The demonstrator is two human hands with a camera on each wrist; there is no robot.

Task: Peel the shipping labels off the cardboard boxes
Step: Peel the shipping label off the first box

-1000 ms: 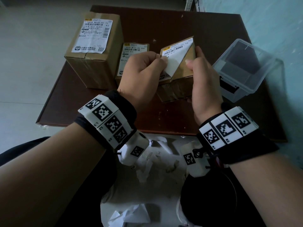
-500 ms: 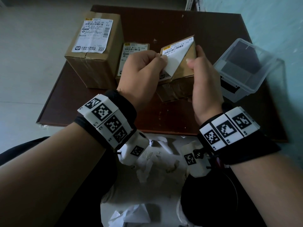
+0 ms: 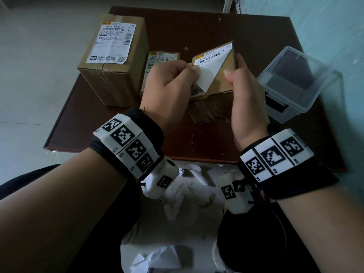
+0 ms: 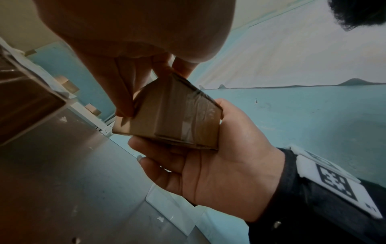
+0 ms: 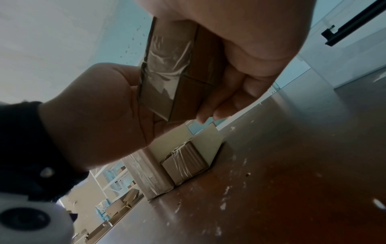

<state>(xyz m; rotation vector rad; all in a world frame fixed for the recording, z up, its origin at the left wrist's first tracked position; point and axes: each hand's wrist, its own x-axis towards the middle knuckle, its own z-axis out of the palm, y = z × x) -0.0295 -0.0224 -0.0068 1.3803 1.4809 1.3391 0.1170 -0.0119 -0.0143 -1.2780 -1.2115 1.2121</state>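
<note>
The right hand [image 3: 246, 99] holds a small box [image 3: 220, 83] up over the worktop [image 3: 256, 36]. The left hand [image 3: 169, 85] pinches the label [image 3: 206, 75], half peeled off the box. Two more boxes [image 3: 118, 56] sit behind.

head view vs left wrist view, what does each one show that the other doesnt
Only the head view shows the half-peeled shipping label pinched by the left hand, the two labelled boxes standing on the table, and the clear plastic container. Only the left wrist view shows the taped underside of the small cardboard box, with fingers curled beneath it. Both show the right hand gripping that box.
</note>
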